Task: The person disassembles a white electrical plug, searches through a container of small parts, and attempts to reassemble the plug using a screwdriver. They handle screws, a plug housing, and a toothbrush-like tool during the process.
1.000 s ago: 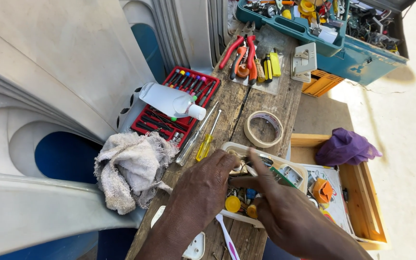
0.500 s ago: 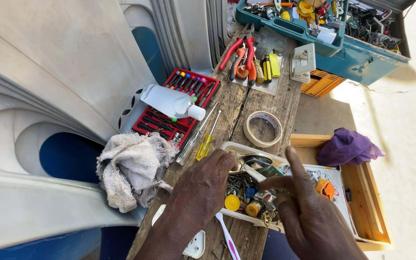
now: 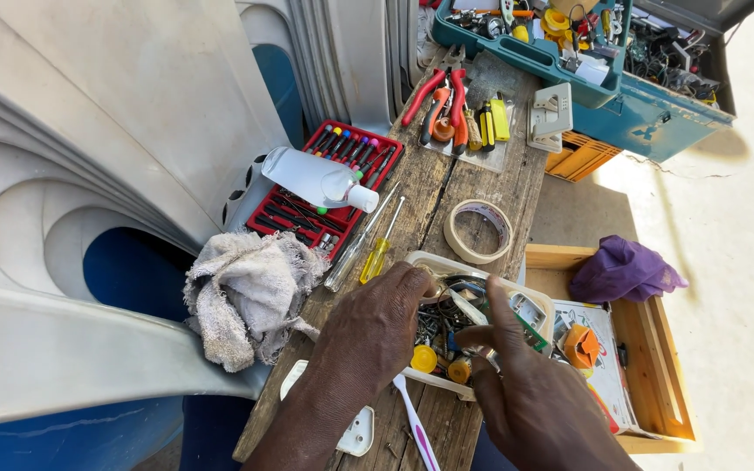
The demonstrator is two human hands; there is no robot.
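The white parts tray (image 3: 525,301) is sitting at the near right edge of the plank bench (image 3: 434,187), its long axis running across the boards. The left hand (image 3: 377,327) is curling loosely over its left end, fingers digging into the clutter. The right hand (image 3: 525,392) is reaching in, forefinger extended, gripping nothing I can see.

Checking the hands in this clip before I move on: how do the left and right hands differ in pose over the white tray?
The left hand is curled, knuckles up, fingers dipped into the white tray among small parts. The right hand is flatter, its fingers stretched out over the tray's near side. The left hand enters from the tray's left edge, the right hand from its near right. Both are bare and over the same tray.
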